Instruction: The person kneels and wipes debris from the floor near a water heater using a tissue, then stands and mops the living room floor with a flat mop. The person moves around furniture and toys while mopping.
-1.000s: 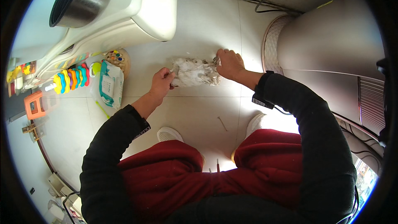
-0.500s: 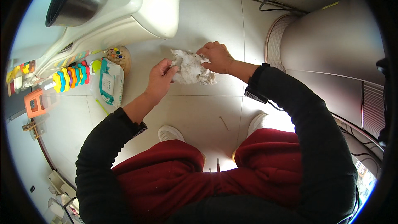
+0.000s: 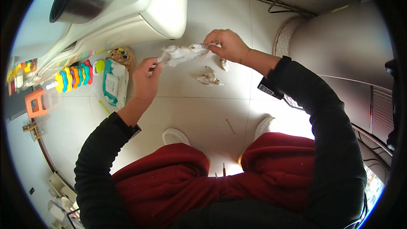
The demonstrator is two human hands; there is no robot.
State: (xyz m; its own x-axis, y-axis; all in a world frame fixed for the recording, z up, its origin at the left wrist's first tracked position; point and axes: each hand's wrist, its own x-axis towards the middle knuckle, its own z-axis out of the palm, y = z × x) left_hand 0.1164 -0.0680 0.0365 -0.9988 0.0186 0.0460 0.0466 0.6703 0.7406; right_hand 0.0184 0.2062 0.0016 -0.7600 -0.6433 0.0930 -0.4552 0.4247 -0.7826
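A soiled white wipe (image 3: 184,54) is stretched between my two hands above the tiled floor. At its left end, my left hand (image 3: 145,78) pinches a corner between thumb and fingers. My right hand (image 3: 227,46) grips the opposite end, slightly farther away. Beneath the wipe lies a crumpled, dirty wad (image 3: 209,76), which looks like the same sort of material. Under my right wrist is a smaller crumpled piece (image 3: 224,64), partly hidden by the hand.
To the left stand a teal-and-white wipes packet (image 3: 115,83), a colourful stacking toy (image 3: 73,79) and an orange plastic frame (image 3: 35,104). A cream appliance (image 3: 163,10) fills the upper left. A large grey rounded appliance (image 3: 339,38) stands right. A thin stick (image 3: 230,126) lies near my feet.
My hands have moved apart, pulling the bunched wipe into a long strip. The wad and smaller piece now show on the floor below it.
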